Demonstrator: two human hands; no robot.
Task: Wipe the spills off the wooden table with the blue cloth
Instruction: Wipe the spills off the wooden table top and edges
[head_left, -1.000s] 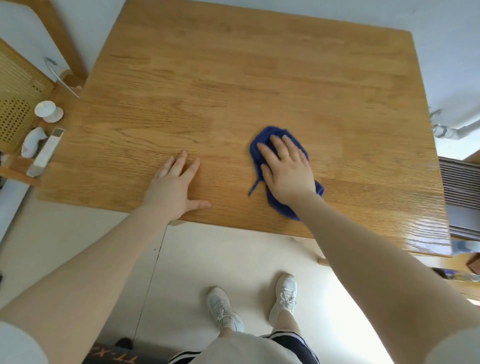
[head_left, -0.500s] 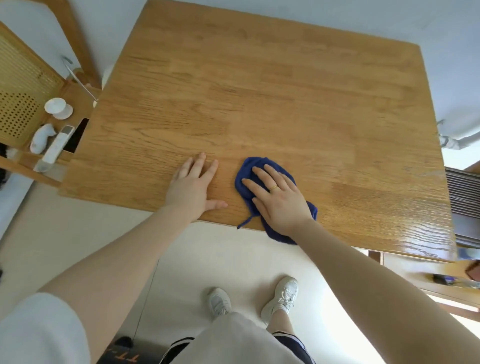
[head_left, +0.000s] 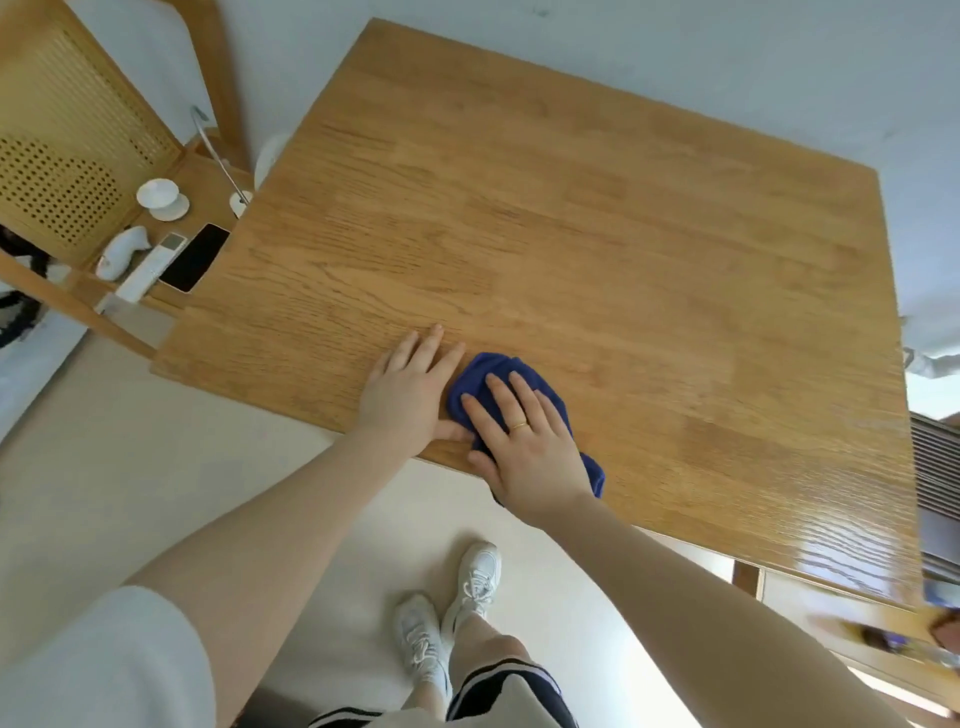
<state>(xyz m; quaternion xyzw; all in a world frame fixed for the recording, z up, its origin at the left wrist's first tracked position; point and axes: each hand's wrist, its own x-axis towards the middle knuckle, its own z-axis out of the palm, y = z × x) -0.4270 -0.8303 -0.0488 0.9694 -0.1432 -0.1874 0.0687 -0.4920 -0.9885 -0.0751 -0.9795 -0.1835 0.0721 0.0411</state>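
Observation:
The wooden table (head_left: 597, 249) fills the middle of the view. Near its front edge lies the crumpled blue cloth (head_left: 485, 374), with my right hand (head_left: 524, 441) pressed flat on top of it, fingers spread and a gold ring on one finger. My left hand (head_left: 410, 384) rests flat on the bare wood just left of the cloth, its thumb touching the cloth's edge. I cannot make out any spill on the wood; a glossy patch shines at the front right corner.
A low wooden side shelf (head_left: 202, 171) stands left of the table with a white cup (head_left: 161, 200), a phone (head_left: 195, 257) and a white remote (head_left: 148, 270). A cane-backed panel (head_left: 62, 156) rises behind it. My feet in white shoes (head_left: 452, 608) stand on the pale floor below the table's edge.
My right hand slid the blue cloth leftward and toward the front edge, until it meets my left hand. The left hand stayed flat on the table.

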